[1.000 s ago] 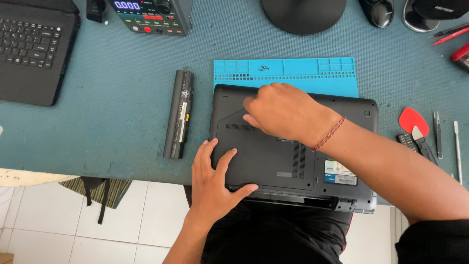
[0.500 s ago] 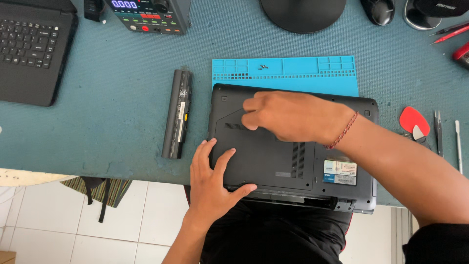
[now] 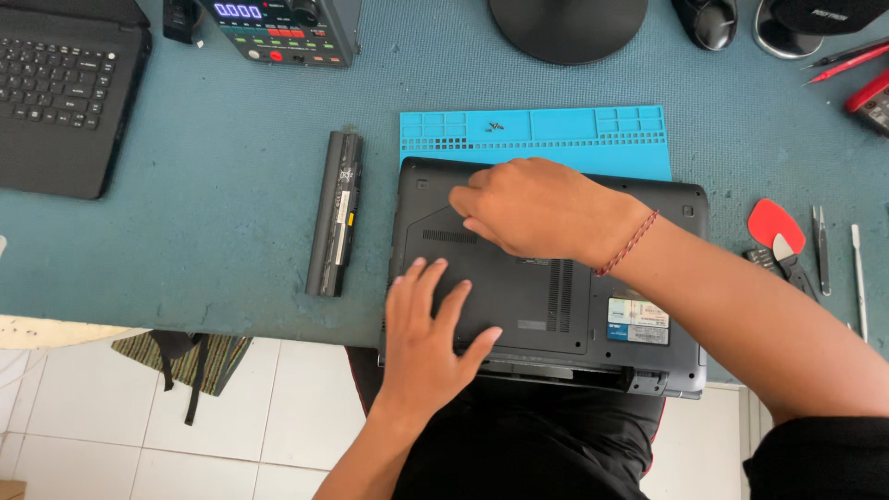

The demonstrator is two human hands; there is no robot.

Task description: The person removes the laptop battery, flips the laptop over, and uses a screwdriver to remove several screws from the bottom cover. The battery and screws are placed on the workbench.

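an upturned black laptop (image 3: 593, 306) lies at the tabletop's near edge, overhanging it, its far side on a blue repair mat (image 3: 556, 130) holding small screws (image 3: 495, 127). a removed battery (image 3: 335, 213) lies just left; pliers (image 3: 776, 239) and tweezers (image 3: 820, 248) right. the left hand (image 3: 428, 338) presses flat, fingers spread, gripping nothing. the right hand (image 3: 542, 208), fingers curled on the base panel, perhaps pinching something hidden, has slid left since before.

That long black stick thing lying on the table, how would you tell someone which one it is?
Find the upside-down black laptop that both hands press on at the teal table's near edge. Just left of it, apart from it, lies the long black battery bar, pointing away from the person. Unlike the thin metal tools on the right, it is thick and blocky.
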